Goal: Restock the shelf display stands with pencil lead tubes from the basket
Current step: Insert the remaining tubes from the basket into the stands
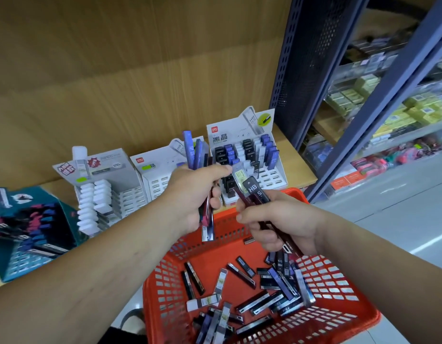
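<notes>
My left hand [195, 194] grips a bundle of pencil lead tubes [193, 151], blue and dark ones fanning upward, above the basket's far rim. My right hand [277, 219] holds a few dark tubes [252, 188], one marked HB, close beside the left hand. Below both hands the red plastic basket [339, 289] holds several loose tubes [277, 289] scattered on its bottom. On the wooden shelf behind stand display stands: a white one with black, white and blue tubes [249, 155], a white middle one [155, 177] partly hidden by my left hand, and one with white tubes [98, 194].
A teal display stand [28, 227] with dark and pink tubes sits at the far left of the shelf [299, 167]. A dark blue perforated shelf upright [304, 70] rises on the right, with stocked shelves [388, 108] and the aisle floor beyond.
</notes>
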